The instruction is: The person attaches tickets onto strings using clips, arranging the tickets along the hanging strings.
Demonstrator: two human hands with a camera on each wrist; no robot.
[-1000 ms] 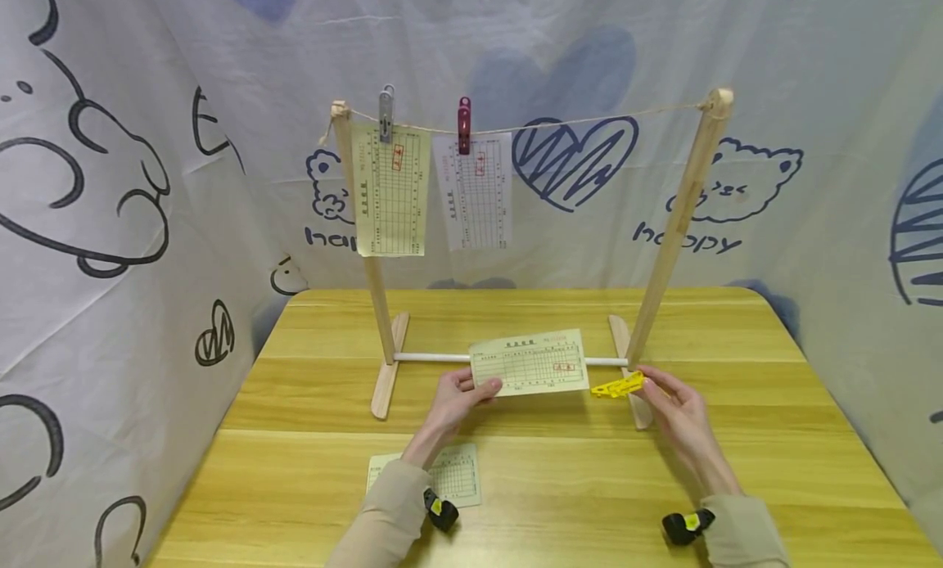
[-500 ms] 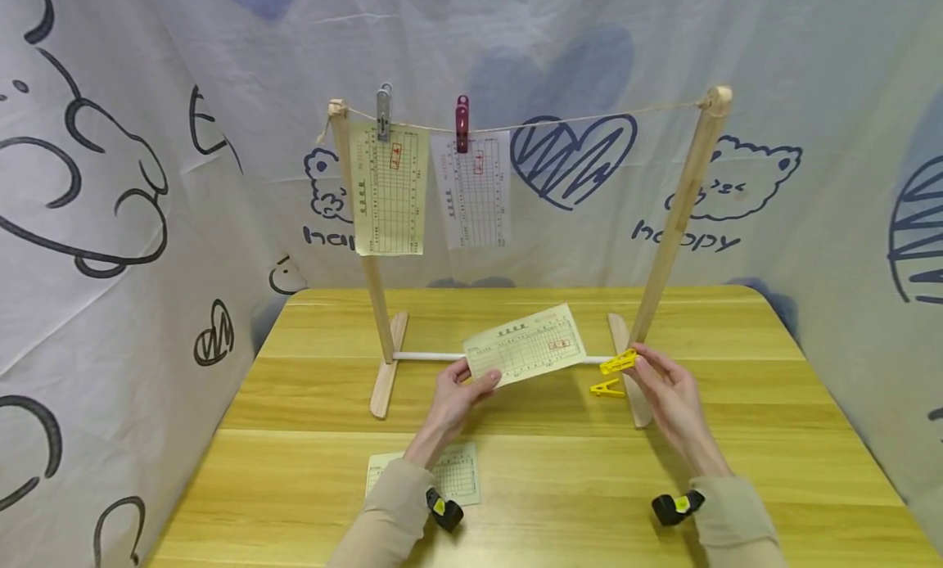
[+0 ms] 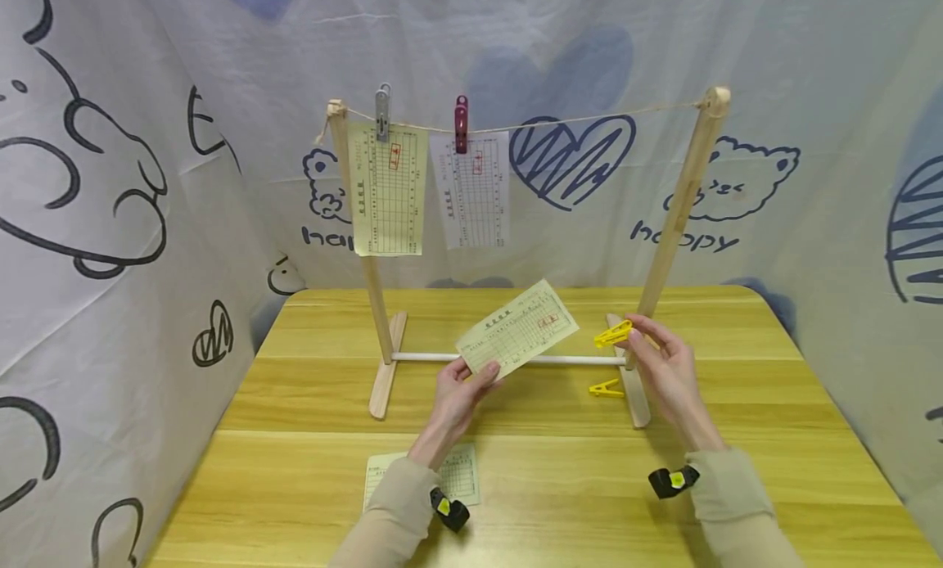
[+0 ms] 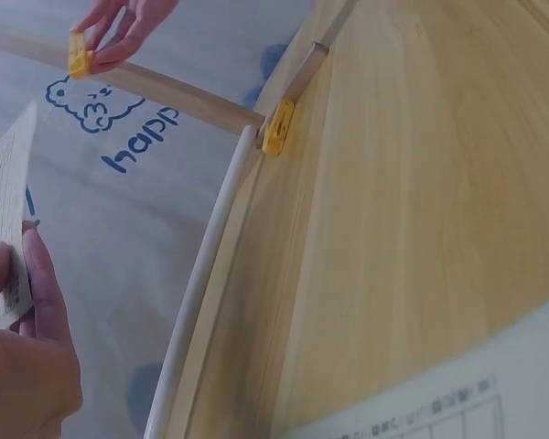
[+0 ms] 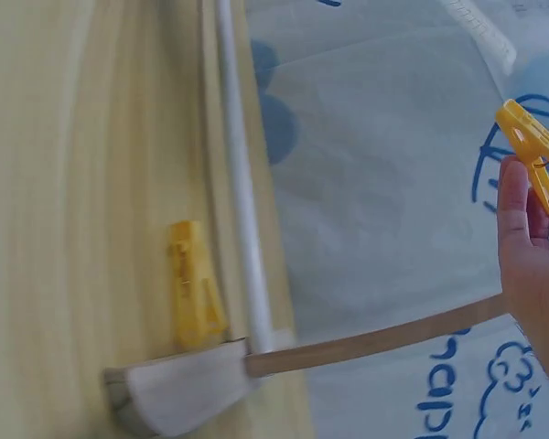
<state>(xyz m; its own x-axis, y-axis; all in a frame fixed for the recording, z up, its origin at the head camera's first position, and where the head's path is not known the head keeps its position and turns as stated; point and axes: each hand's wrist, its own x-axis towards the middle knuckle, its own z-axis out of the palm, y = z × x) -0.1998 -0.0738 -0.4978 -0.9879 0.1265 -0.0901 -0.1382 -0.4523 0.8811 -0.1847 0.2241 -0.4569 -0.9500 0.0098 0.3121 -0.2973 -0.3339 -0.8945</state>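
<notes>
My left hand (image 3: 458, 396) pinches a pale yellow printed slip (image 3: 519, 326) by its lower left corner, thumb in front. The slip tilts up to the right, raised over the table. In my right hand (image 3: 666, 371) a yellow clothespin (image 3: 613, 334) is pinched between thumb and fingers, just right of the slip; the right wrist view also shows this clothespin (image 5: 531, 151) at the fingertips. A second yellow clothespin (image 3: 606, 388) lies on the table by the rack's right foot. Another printed slip (image 3: 460, 474) lies on the table, partly hidden under my left forearm.
A wooden rack with a right post (image 3: 678, 216), a white crossbar (image 3: 545, 360) and a string (image 3: 589, 119) stands on the table (image 3: 560, 502). A grey clothespin (image 3: 382, 114) holds a yellow slip (image 3: 386, 200) on the string; a dark red clothespin (image 3: 461, 124) holds a whitish slip (image 3: 471, 200).
My right hand has lifted one yellow clothespin up off the table, leaving the other there. My left hand has tilted its slip, raising the right end.
</notes>
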